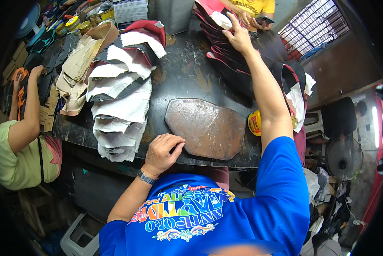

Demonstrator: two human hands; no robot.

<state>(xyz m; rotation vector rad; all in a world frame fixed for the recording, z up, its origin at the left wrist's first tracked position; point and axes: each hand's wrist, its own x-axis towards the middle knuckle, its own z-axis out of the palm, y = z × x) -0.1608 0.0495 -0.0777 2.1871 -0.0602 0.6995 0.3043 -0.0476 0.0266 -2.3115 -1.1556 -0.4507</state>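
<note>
My right hand (pixel 239 36) reaches to the far side of the table, onto a stack of curved black pieces with red edges (pixel 227 64). Its fingers and thumb are around the white part of the top piece (pixel 221 20), which has a red inner face. Near the front edge, my left hand (pixel 163 151) rests with thumb and fingertips drawn together, and nothing shows between them. Its fingertips are beside the left edge of a worn brown slab (pixel 206 128) lying flat on the dark table (pixel 180 72).
Overlapping black pieces with white cloth (pixel 121 100) form a row at left, beside tan pieces (pixel 78 68). A yellow tub (pixel 254 123) stands by my right forearm. More lined pieces (pixel 296 89) hang at right. Co-workers sit at left (pixel 18 149) and the far side (pixel 253 8).
</note>
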